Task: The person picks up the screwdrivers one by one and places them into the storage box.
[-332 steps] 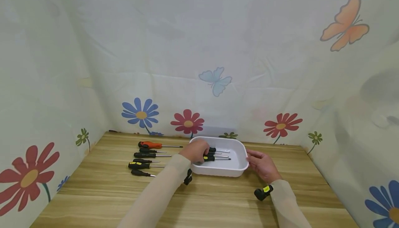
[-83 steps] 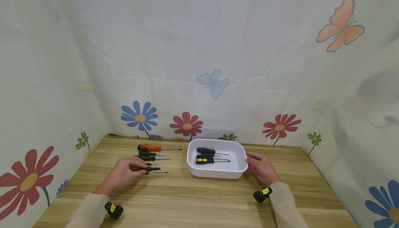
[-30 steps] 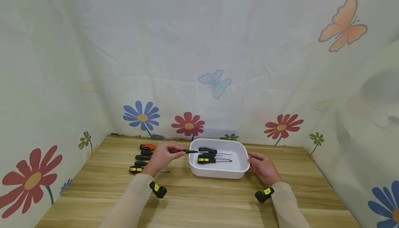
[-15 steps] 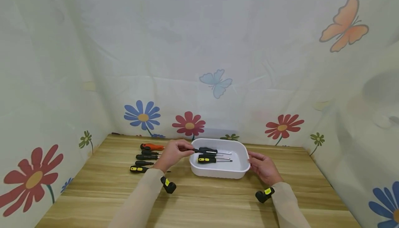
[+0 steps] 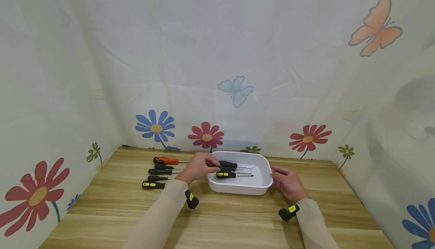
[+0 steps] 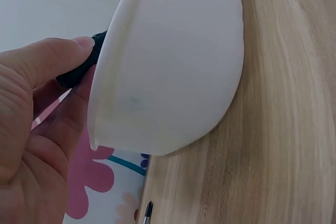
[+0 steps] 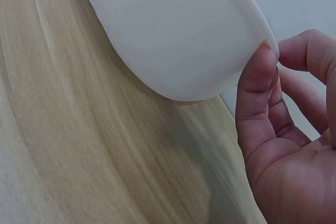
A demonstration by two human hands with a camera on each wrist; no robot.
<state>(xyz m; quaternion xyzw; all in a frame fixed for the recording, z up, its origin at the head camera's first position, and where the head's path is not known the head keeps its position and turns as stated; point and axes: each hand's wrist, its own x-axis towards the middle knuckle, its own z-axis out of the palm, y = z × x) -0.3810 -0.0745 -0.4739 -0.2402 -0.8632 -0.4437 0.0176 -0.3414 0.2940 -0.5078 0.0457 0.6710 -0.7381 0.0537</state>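
Note:
My left hand [image 5: 197, 167] is at the left rim of a white plastic box [image 5: 238, 189]. Between its thumb and fingers it pinches a screwdriver by the black handle [image 6: 79, 72], held just above the rim; the shaft is hidden behind the box wall in the left wrist view. Inside the box lie several screwdrivers, among them a black one [image 5: 228, 164] and a black-and-yellow one [image 5: 225, 174], shafts pointing right. My right hand [image 5: 289, 184] pinches the box's right rim, the thumb [image 7: 257, 74] against the outer wall.
Left of the box, a row of screwdrivers lies on the wooden table [image 5: 217, 222]: an orange one [image 5: 166, 160] at the back, black ones [image 5: 160, 172] between, and a black-and-yellow one [image 5: 153, 184] in front. A flower-printed curtain [image 5: 190, 52] encloses the back and sides.
My left hand has carried a black screwdriver rightward from the row on the table to above the box's left end. The right hand has stayed at the box's right rim.

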